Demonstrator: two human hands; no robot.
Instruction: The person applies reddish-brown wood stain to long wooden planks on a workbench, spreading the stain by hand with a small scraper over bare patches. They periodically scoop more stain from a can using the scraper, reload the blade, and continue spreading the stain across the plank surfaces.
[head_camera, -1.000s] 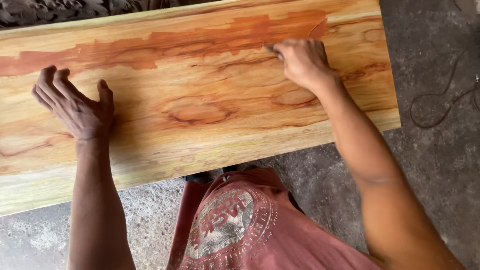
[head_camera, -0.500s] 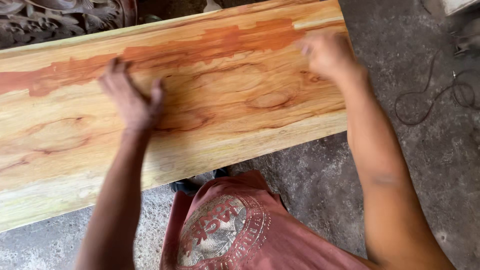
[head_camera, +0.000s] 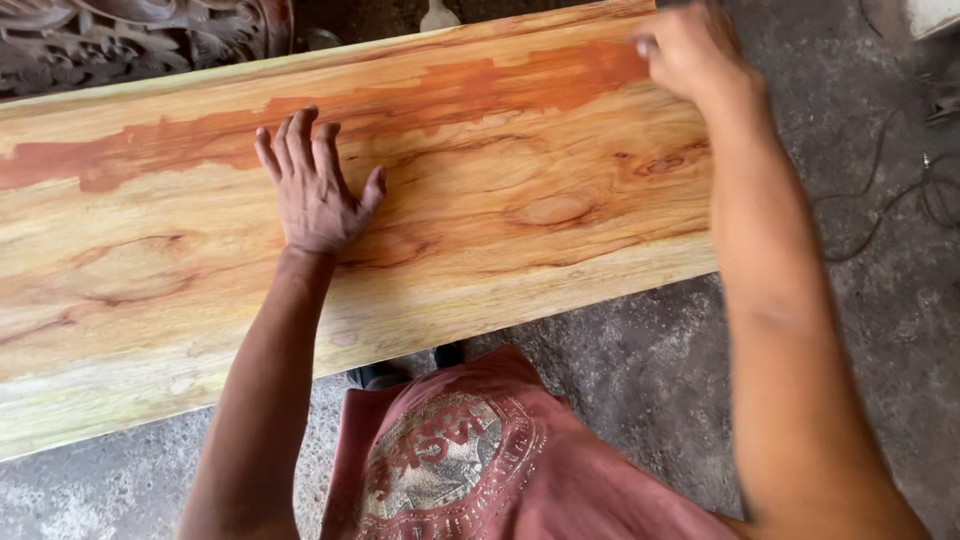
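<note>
Since half a second ago your left hand (head_camera: 315, 190) has slid on along the wide wooden plank (head_camera: 480, 240) and now sits just left of the frame's centre, while your right hand (head_camera: 690, 50) has shifted toward the plank's end at the upper right of the frame. The plank itself now fills more of the left and centre of the view.

Your left hand lies flat, palm down, fingers spread and stretched toward the top of the frame, the thumb angled out to the right; it grips nothing and simply presses on the smooth face of the wood. Your right hand is blurred, curled loosely with the knuckles up at the far corner of the plank; you cannot tell whether anything is pinched in its fingers.

The plank runs at a slant from the lower left to the upper right. Its surface is pale yellow with an irregular reddish-orange band along the far edge, oval knots and wavy brown grain lines near the middle.

Below it is rough grey concrete floor (head_camera: 620, 380). Dark carved woodwork (head_camera: 130, 40) with scrolled shapes sits in the upper left, and a thin dark cable (head_camera: 890, 210) loops at the right edge. Your faded red printed shirt (head_camera: 470, 470) shows at the bottom centre.
</note>
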